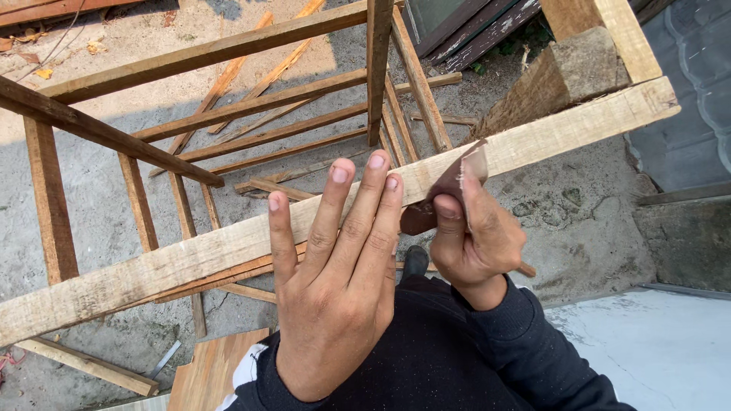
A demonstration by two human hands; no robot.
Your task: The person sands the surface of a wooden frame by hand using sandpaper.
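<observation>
I look down from the head camera and go from the left side to the right.

At the far left stands a frame of dark brown rough wooden slats (49, 198), with thin strips crossing behind it over the grey concrete ground (91, 221). At the near left a flat orange-brown plywood piece (209, 369) lies on the ground.

Across the whole view runs the long pale rough-sawn wooden plank (152, 270). Its surface is dry and fibrous, with small grey marks. Its long axis goes from the near left up to the far right, so the right end points away and upward in the picture, where it rests near a rough block of brown wood (560, 76).

My left hand (335, 297) lies flat on the plank near its middle, fingers straight and close together, pressing on the top face; it is not closed around anything.

Just to the right, my right hand (472, 240) is pinched tight on a folded piece of dark reddish-brown sandpaper (449, 186), thumb on one side and fingers behind. The sandpaper touches the near edge of the plank, beside the fingertips of the left hand.

Both arms wear dark sleeves (457, 358). At the near right is a pale grey flat slab (655, 350).
</observation>
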